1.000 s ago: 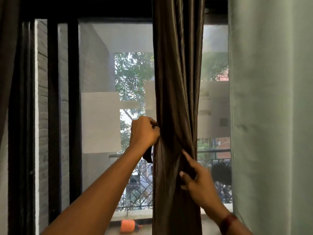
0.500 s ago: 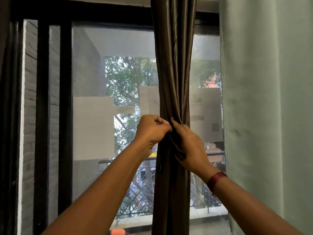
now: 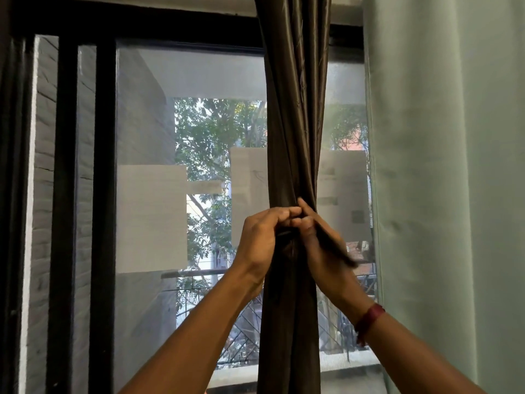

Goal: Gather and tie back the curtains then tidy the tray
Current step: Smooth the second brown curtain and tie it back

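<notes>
A dark brown curtain (image 3: 294,109) hangs gathered into a narrow bundle in front of the window. My left hand (image 3: 260,240) grips the bundle from its left side at mid height. My right hand (image 3: 321,251) meets it from the right, fingers curled against the folds, and holds a dark strip of tie-back (image 3: 333,245) that runs down and to the right across the hand. Fingertips of both hands touch at the front of the bundle. No tray is in view.
A pale green curtain (image 3: 449,194) hangs at the right, close to my right forearm. The black window frame (image 3: 103,194) and glass pane fill the left and middle. A balcony railing (image 3: 199,297) and trees lie outside.
My right hand rose from low on the bundle to meet my left hand. It now holds the dark tie strip across the folds. The view tilted slightly upward.
</notes>
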